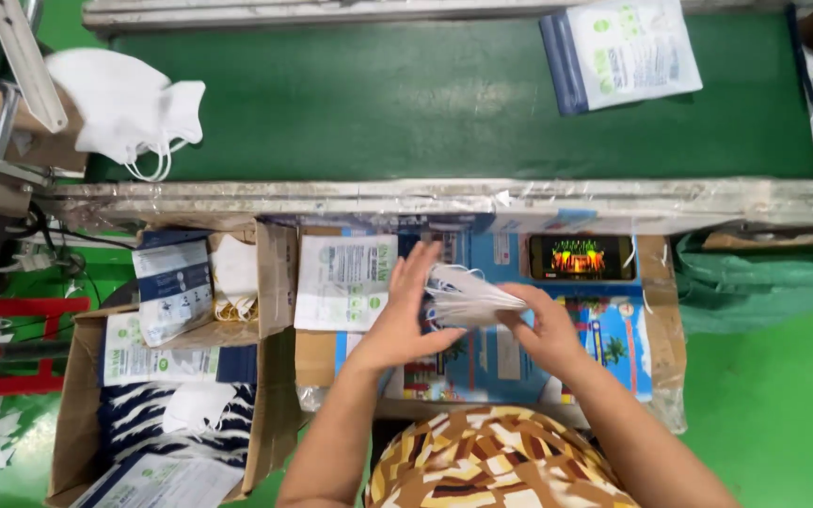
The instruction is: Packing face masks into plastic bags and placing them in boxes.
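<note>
Both my hands hold a small stack of white folded face masks (pixel 468 296) over a low cardboard work surface. My left hand (pixel 405 310) presses flat against the stack's left side, fingers pointing up. From the right, my right hand (pixel 546 329) pinches the stack's lower corner. A white printed pouch (pixel 342 282) lies flat just left of my left hand. Behind the masks a phone (pixel 581 257) with a lit screen leans against the conveyor frame.
A green conveyor belt (pixel 425 94) runs across the top, carrying a filled pouch (pixel 623 52) at right and loose white masks (pixel 129 108) at left. An open cardboard box (pixel 82 414) at lower left holds pouches and masks. Green floor lies at right.
</note>
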